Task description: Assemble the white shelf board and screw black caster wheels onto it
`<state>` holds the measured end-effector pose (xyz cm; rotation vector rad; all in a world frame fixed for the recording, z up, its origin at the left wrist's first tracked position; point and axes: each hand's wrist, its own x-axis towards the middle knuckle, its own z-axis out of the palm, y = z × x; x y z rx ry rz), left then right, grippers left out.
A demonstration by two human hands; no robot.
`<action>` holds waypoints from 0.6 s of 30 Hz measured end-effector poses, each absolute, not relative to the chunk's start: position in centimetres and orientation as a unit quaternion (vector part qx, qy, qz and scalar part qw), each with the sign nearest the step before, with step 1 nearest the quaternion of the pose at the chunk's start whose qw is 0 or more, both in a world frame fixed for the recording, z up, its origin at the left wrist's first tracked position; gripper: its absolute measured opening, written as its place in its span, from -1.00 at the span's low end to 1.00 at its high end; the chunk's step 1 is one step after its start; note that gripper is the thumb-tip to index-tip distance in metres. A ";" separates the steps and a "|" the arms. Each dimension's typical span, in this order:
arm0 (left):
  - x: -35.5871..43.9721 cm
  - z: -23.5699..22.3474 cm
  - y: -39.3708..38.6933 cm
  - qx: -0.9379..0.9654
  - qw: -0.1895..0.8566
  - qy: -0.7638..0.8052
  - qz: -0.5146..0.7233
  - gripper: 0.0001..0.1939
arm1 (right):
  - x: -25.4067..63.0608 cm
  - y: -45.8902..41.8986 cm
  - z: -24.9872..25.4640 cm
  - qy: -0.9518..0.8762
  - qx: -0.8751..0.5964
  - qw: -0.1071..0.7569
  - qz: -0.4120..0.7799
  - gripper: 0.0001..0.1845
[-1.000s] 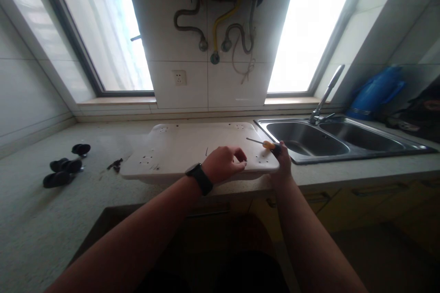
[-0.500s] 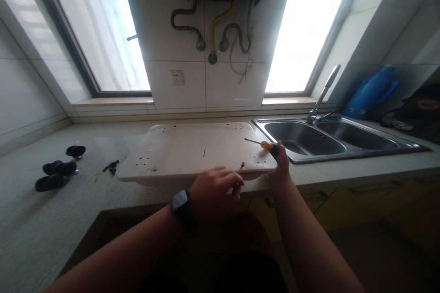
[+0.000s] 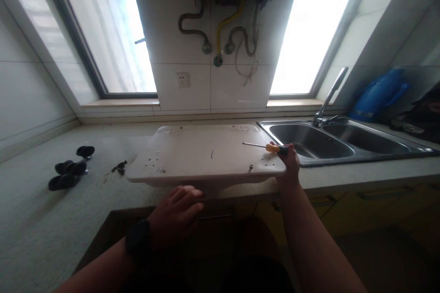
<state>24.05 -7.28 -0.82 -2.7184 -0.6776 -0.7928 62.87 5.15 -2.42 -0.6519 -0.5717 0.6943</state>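
An orange-and-black screwdriver [image 3: 275, 148] is gripped in my right hand [image 3: 289, 165], with its shaft pointing left above the board. The white board [image 3: 192, 146] has rounded corners, clusters of small holes near them, and a dark screw or screw hole [image 3: 250, 167] by its front right. My right hand is at the board's front right corner; whether it touches it I cannot tell. In front of the board's near edge hovers my left hand [image 3: 177, 213], wearing a black watch [image 3: 137, 236]. Its fingers are curled together; anything between them is hidden.
Several black caster wheels [image 3: 70, 168] and a small pile of dark screws [image 3: 120, 167] lie on the counter [image 3: 103, 187] at left. To the right is a double steel sink [image 3: 305, 139] with a faucet [image 3: 330, 96]. A blue jug [image 3: 380, 94] stands behind it.
My left hand has moved left and down, away from the screw spot at the board's front right. My right hand keeps the screwdriver, now nearly level. The view has shifted slightly.
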 end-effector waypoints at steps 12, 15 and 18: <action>24.9 -0.9 -7.6 -0.916 0.144 -0.204 -0.313 -0.71 | 59.8 1.5 -2.2 -0.294 -0.401 0.837 0.230 -0.50; 24.1 -1.4 -7.3 -0.914 0.130 -0.223 -0.313 -0.65 | 59.0 0.7 -2.0 -0.283 -0.420 0.835 0.215 -0.54; 23.4 -1.9 -6.8 -0.908 0.138 -0.233 -0.320 -0.62 | 57.9 -0.2 -1.8 -0.264 -0.429 0.838 0.210 -0.52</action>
